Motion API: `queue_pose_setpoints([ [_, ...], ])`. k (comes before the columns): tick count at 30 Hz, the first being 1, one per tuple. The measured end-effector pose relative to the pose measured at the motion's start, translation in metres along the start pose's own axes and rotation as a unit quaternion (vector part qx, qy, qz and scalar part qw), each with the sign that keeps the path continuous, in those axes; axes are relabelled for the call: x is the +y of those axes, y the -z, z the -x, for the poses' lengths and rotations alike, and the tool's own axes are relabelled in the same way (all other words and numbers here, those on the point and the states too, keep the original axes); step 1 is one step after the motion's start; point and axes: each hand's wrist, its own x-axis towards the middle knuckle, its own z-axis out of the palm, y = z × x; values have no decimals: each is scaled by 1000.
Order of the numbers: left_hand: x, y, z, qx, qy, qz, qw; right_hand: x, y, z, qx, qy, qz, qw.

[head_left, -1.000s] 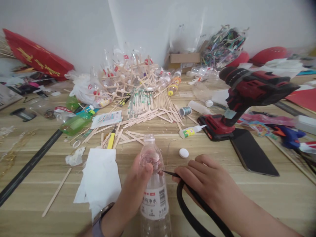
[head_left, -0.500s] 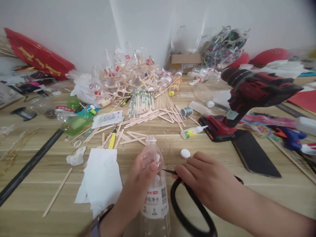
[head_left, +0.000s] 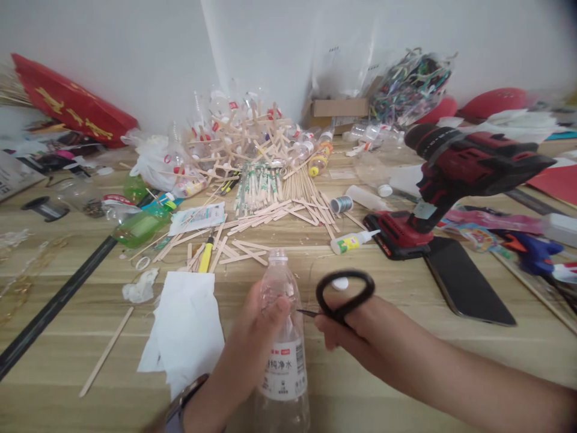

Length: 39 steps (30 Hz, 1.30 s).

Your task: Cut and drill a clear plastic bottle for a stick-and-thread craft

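Note:
A clear plastic bottle (head_left: 283, 370) with a white label stands upright at the bottom middle, its mouth uncapped. My left hand (head_left: 264, 325) is wrapped round its upper part, thumb across the front. From the right, my right hand (head_left: 356, 325) grips black-handled scissors (head_left: 345, 300). One handle loop stands up above the hand, and the dark pointed tip meets or nearly meets the bottle's right side, just below the shoulder. Whether it has pierced the plastic I cannot tell. Behind the loop lies a white cap (head_left: 340, 282), partly covered.
A red and black cordless drill (head_left: 433, 186) stands at the right by a black phone (head_left: 469, 279). Torn white paper (head_left: 184, 325) lies left of the bottle. Further back are wooden sticks (head_left: 274, 216), a glue bottle (head_left: 354, 242), a yellow cutter (head_left: 206, 255) and a green bottle (head_left: 142, 225).
My right hand has turned over, swinging the scissors' handle loop from below the hand to above it. The tip stays at the bottle's side. My left hand and the bottle have hardly moved.

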Motion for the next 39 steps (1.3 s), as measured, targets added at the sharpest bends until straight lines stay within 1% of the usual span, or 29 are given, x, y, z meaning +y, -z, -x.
queue_pose_setpoints([
  [1, -1, 0, 0, -1, 2, -2, 1000, 0, 0, 0, -27, -35, -55, 997],
  [2, -2, 1, -1, -5, 7, -3, 1000, -1, 0, 0, -39, -42, -75, 996],
  [3, -2, 1, -1, -11, 15, -3, 1000, -1, 0, 1, -31, -17, -51, 998],
  [4, -3, 1, -1, -15, 21, -3, 1000, -1, 0, 1, -3, 27, 15, 1000],
  [6, -4, 1, -2, -14, 28, -6, 999, 0, -2, 2, 60, 127, 165, 976],
  [7, -3, 1, -1, -11, 28, -11, 999, 1, -3, 2, 72, 145, 197, 967],
  [8, -3, 0, -1, -8, 25, -17, 999, 1, -4, 2, 67, 130, 186, 972],
  [10, -1, 0, 0, -7, 19, -24, 999, 2, -6, 2, 3, 36, 55, 998],
  [12, 0, -1, 1, -10, 14, -25, 1000, 2, -6, 2, -56, -41, -71, 995],
  [13, 0, -1, 1, -10, 14, -23, 1000, 2, -6, 3, -56, -40, -78, 995],
  [14, -1, 0, 1, -12, 16, -21, 1000, 2, -6, 4, -37, -12, -41, 998],
  [16, -3, 1, 0, -19, 20, -18, 999, 2, -6, 5, 30, 78, 100, 991],
  [17, -4, 1, 0, -23, 20, -19, 999, 2, -6, 5, 49, 111, 149, 981],
  [18, -5, 1, -1, -28, 20, -21, 999, 2, -6, 5, 53, 119, 158, 979],
  [19, -5, 1, -1, -30, 21, -24, 999, 1, -7, 4, 40, 95, 119, 988],
  [20, -4, 1, -1, -29, 22, -26, 999, 0, -7, 4, 10, 48, 39, 998],
  [21, -3, 1, -1, -26, 23, -27, 999, -1, -7, 3, -36, -9, -61, 997],
  [23, 0, -1, 0, -20, 20, -26, 999, -3, -6, 3, -113, -85, -204, 969],
  [24, 1, -1, 0, -19, 16, -24, 999, -3, -6, 3, -118, -81, -201, 969],
  [25, 2, -1, 1, -19, 15, -21, 999, -3, -6, 4, -97, -57, -154, 982],
  [27, 1, -1, 1, -27, 21, -18, 999, -2, -7, 5, -14, 20, 1, 1000],
  [29, -1, 0, 0, -31, 28, -21, 999, 0, -7, 5, 26, 68, 91, 993],
  [30, -1, 0, 0, -31, 28, -24, 999, 1, -7, 4, 21, 59, 77, 995],
  [32, -1, 0, 0, -29, 24, -28, 999, 1, -6, 2, -32, -12, -47, 998],
  [34, 0, 0, 0, -27, 18, -26, 999, 0, -4, 0, -132, -106, -214, 962],
  [35, 0, 0, -1, -31, 17, -27, 999, 0, -3, -1, -162, -133, -258, 943],
  [36, 0, 0, -1, -37, 18, -29, 999, -1, -2, -1, -170, -132, -256, 942],
  [37, -1, 0, -1, -45, 20, -32, 998, -1, -1, 0, -153, -108, -210, 960],
  [39, -4, 2, -2, -54, 30, -36, 997, -1, -2, 2, -80, -21, -41, 996],
])
